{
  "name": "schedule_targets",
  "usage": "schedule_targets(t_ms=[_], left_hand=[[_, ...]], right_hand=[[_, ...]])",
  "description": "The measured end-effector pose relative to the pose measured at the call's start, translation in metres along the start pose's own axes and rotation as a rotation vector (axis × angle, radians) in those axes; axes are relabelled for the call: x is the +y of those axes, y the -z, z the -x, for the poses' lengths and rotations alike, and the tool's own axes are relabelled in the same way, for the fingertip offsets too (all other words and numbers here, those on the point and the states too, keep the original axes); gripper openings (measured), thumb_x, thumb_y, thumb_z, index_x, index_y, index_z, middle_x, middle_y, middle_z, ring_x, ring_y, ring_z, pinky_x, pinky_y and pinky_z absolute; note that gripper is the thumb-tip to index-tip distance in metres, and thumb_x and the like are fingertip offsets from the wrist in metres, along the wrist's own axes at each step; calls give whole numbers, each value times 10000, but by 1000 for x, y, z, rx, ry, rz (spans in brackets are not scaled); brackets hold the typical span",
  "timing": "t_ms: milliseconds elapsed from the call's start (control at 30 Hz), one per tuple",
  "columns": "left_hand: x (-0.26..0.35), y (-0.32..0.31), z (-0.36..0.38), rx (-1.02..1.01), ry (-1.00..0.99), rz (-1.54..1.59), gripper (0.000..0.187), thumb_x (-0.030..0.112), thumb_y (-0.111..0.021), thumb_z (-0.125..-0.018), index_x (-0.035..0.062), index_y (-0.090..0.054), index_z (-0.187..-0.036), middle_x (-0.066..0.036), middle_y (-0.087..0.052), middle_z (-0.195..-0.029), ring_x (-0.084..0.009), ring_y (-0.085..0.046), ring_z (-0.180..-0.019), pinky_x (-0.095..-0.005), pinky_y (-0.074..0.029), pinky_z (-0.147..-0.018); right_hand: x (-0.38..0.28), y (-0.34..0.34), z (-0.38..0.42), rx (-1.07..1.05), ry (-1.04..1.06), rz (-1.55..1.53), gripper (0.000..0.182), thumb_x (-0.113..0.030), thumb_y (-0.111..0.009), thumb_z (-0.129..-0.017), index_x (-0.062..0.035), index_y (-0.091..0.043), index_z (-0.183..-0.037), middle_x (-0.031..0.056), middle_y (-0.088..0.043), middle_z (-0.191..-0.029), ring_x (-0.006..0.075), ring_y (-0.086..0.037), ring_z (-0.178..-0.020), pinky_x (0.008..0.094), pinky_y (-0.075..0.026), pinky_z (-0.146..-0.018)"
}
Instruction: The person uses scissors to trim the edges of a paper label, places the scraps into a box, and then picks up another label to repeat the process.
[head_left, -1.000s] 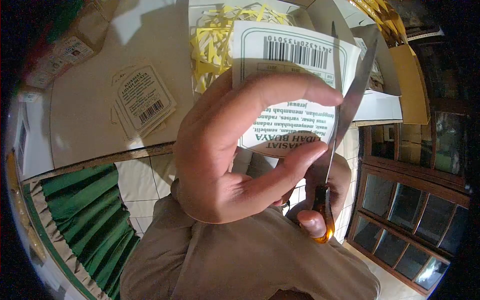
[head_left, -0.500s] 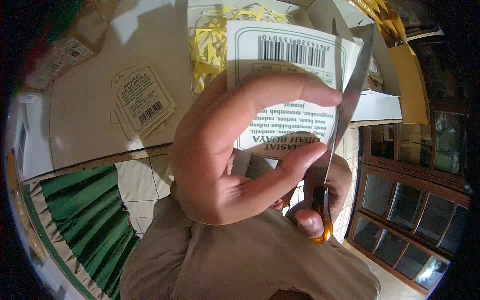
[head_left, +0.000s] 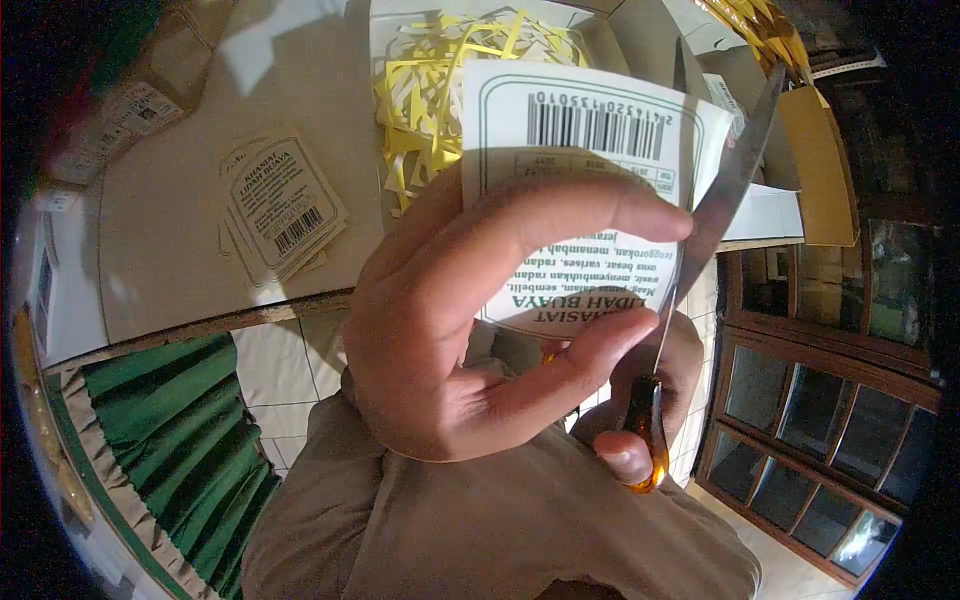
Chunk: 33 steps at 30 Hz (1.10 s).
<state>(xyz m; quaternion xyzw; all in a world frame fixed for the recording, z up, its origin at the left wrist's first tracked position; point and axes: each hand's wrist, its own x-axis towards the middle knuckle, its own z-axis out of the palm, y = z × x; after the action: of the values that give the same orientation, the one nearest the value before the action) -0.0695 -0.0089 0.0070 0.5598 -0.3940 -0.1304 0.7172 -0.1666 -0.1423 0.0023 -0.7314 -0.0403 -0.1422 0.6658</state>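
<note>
My left hand [head_left: 450, 310] curls around a white printed label [head_left: 590, 115], with the text and barcode upside down to me. Its thumb and fingertips reach toward the label's right side. Beyond them, my right hand [head_left: 625, 440] grips a pair of scissors [head_left: 735, 180] by amber-coloured handles. The scissor blades stand apart in a V, pointing up, with the label's right edge between them. Part of the lower label is hidden behind the left fingers. Most of my right fingers are behind the scissors and the left hand.
A small stack of cut labels [head_left: 285, 210] lies on the table [head_left: 160, 270] at left. A box holding yellow and white paper strips [head_left: 430, 85] stands behind the label. Cartons [head_left: 815, 160] are at right, a green pleated cloth [head_left: 170, 440] hangs below the table, and a glass-paned wooden cabinet [head_left: 810, 430] stands right.
The label and my left hand have shifted slightly down and right. The scissor blades have spread wider, the right blade tilting outward.
</note>
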Motion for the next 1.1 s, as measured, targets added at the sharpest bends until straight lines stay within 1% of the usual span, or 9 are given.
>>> schedule_targets(t_ms=[33, 100, 333, 433, 500, 767, 933, 1033, 1100], left_hand=[[0, 0, 0, -1, -3, -1, 478, -117, -582, -698, -13, -421, -1137, -125, -531, -991, -138, -564, -828, -222, -455, -694], [0, 1, 0, -2, -5, -1, 476, -118, -582, -697, -14, -423, -1134, -126, -534, -985, -138, -565, -823, -221, -455, -690], [0, 1, 0, 4, -12, -6, 470, -120, -583, -693, -16, -433, -1126, -127, -542, -968, -137, -569, -804, -217, -454, -677], [0, 1, 0, 3, -15, -6, 467, -121, -584, -692, -17, -437, -1122, -128, -545, -960, -137, -571, -797, -215, -454, -672], [0, 2, 0, 7, -17, -3, 465, -121, -584, -691, -18, -439, -1120, -128, -548, -955, -137, -572, -791, -214, -454, -668], [1, -4, 1, 76, -2, 42, 457, -123, -586, -686, -20, -450, -1110, -130, -557, -935, -136, -576, -770, -210, -453, -654], [-1, 0, 0, 15, -25, 1, 463, -120, -595, -685, -20, -448, -1112, -131, -551, -949, -142, -573, -787, -214, -453, -663], [-2, 1, 0, -7, -38, -8, 466, -118, -600, -684, -20, -447, -1113, -132, -547, -957, -145, -571, -798, -217, -453, -669], [-3, 0, 0, -16, -48, -10, 469, -116, -603, -683, -20, -447, -1114, -132, -545, -963, -148, -570, -804, -219, -454, -672]], right_hand=[[-1, 1, -1, 0, 0, 0, 510, -352, -759, -544, 31, -569, -821, 58, -548, -627, 131, -538, -500, 228, -408, -475], [-2, 5, -3, -74, 17, 85, 513, -366, -754, -549, 30, -570, -819, 55, -544, -611, 129, -540, -501, 230, -407, -472], [0, 3, 0, -42, 27, 91, 524, -375, -750, -550, 33, -577, -831, 42, -542, -583, 125, -537, -486, 235, -402, -467], [0, 4, 0, -44, 21, 99, 509, -356, -755, -549, 32, -580, -828, 41, -543, -578, 117, -534, -471, 226, -400, -457], [-2, 1, 0, 0, -11, 69, 486, -330, -761, -548, 31, -581, -821, 45, -547, -589, 110, -537, -467, 213, -398, -448], [0, 3, -1, -41, -14, 65, 483, -315, -762, -554, 36, -582, -833, 55, -556, -613, 109, -546, -473, 213, -407, -446], [-1, 4, -1, -41, -42, 74, 480, -314, -762, -556, 33, -583, -836, 54, -557, -620, 113, -547, -472, 214, -409, -450], [-2, 2, -2, -22, -106, 32, 472, -309, -763, -556, 30, -584, -830, 64, -562, -643, 117, -554, -491, 214, -414, -455], [3, 1, -3, 6, 51, 11, 484, -324, -763, -550, 36, -581, -818, 74, -565, -667, 122, -560, -514, 210, -420, -464]])
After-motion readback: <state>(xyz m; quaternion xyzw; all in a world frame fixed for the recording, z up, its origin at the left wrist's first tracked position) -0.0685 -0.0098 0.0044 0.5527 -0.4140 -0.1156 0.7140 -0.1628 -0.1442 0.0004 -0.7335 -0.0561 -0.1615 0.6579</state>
